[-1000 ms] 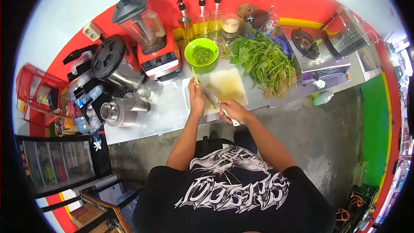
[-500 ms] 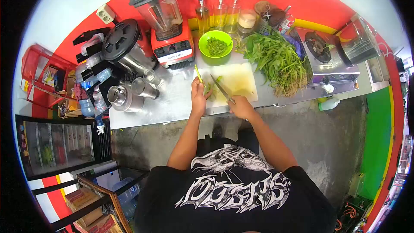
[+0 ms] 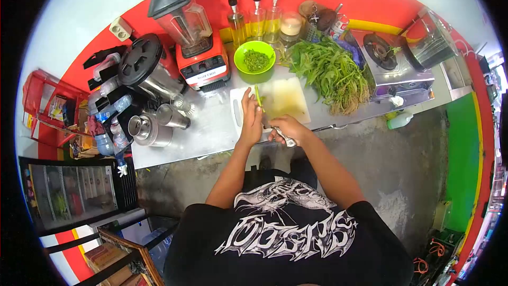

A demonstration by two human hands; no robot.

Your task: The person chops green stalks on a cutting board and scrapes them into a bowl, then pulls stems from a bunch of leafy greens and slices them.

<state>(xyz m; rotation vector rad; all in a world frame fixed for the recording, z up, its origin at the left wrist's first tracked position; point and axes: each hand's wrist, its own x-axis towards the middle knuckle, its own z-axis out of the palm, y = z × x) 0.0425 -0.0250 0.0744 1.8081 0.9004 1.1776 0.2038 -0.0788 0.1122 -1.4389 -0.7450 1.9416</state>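
1. Stem [image 3: 258, 96]: in the left hand [image 3: 252, 117], over the left part of the board [image 3: 288, 98], far end pointing at the bowl. Fingers closed on it, some held fairly straight alongside. Reads as a light grip that steadies a thin piece and leaves its far end exposed.
2. Knife [image 3: 287, 137]: right hand [image 3: 292, 126] has its fingers wrapped round the handle. Blade angles in toward the left hand, probably so both hands can work the stem close together. Blade contact with the stem: can't tell, too small and partly hidden.
3. Board: flat on the surface [image 3: 203, 127], near the front edge, right under both hands. Likely there for short reach and to catch bits.
4. Bowl [image 3: 256, 77]: just beyond the board, chopped greens [image 3: 256, 60] inside. Close enough that bits travel only a short way.
5. Leafy bunch [image 3: 330, 69]: right of the bowl, roots toward the near right. Sits beside the board on the knife-hand side, presumably for easy pickup while staying off the cutting area.
6. Farther out: blender [image 3: 203, 69] left of the bowl, pump bottles [image 3: 257, 23] lined up behind it, stove [image 3: 391, 77] right of the bunch. Looks like bulky stuff is parked around the work spot, leaving elbow room.
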